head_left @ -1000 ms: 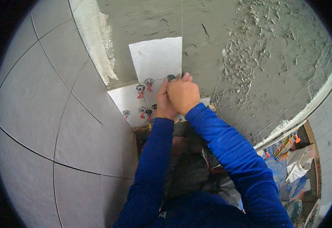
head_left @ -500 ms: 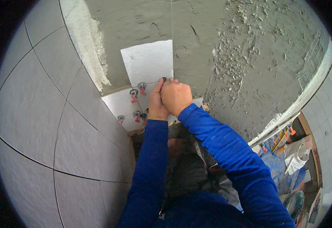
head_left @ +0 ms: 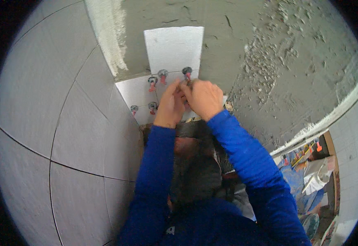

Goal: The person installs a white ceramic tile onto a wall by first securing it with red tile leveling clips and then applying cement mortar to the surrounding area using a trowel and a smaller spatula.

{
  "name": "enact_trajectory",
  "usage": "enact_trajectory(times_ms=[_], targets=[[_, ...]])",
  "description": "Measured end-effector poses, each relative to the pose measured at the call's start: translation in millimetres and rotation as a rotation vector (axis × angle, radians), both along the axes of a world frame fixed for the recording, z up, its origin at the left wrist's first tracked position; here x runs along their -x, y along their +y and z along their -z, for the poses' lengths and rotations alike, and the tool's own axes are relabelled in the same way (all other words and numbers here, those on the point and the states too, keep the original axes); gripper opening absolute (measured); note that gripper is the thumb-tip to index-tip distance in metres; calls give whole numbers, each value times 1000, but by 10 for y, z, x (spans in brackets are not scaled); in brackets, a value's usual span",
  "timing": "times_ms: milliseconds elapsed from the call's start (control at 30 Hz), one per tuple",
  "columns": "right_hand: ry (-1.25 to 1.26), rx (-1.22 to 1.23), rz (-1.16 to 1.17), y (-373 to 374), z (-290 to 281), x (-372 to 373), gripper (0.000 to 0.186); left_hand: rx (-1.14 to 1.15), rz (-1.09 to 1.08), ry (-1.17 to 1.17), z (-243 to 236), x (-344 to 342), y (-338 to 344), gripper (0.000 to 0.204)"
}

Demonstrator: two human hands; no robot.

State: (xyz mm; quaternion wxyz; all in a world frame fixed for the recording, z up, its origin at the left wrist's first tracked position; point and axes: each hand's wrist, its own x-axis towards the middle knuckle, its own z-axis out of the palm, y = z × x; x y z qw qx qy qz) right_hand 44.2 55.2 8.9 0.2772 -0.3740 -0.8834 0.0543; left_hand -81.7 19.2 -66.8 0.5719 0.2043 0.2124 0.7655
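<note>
My left hand (head_left: 170, 105) and my right hand (head_left: 205, 98) meet in front of small white tiles low on the wall. The fingers of both are closed in and touch each other; whatever is between them is hidden and blurred. Just above the fingertips, a tile leveling clip (head_left: 187, 73) with a dark round cap and red T-shaped handle sits on the joint below the upper white tile (head_left: 174, 47). Left of the hands are more such clips, one with a grey cap (head_left: 163, 75) and another with a dark cap (head_left: 152, 83). Some lower clips are partly covered by my left hand.
Large grey tiles (head_left: 80, 123) line the wall at left. Rough grey mortar (head_left: 293, 69) covers the wall ahead and right. A dark bucket-like shape (head_left: 197, 176) stands below my arms. At lower right lie a white bag (head_left: 318, 174), blue sheeting and loose tools.
Both hands have come down off the top right clip, which now shows, and their fingers have shifted from a clasp to a pinch. The view has tilted slightly.
</note>
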Motion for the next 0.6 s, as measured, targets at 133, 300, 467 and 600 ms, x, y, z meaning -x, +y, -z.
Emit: enact_trajectory(times_ms=[133, 300, 467, 600], targets=[[137, -90, -114, -222, -67, 48, 37, -171, -114, -150, 102, -22, -134, 40], [112, -125, -127, -153, -335, 356, 38, -385, -119, -314, -4, -28, 43, 42], [-50, -84, -219, -192, -363, 493, 46, -451, -108, -149, -27, 69, 98, 43], [-25, -17, -217, -103, -348, 544, 39, -396, -76, -409, -16, -59, 73, 43]])
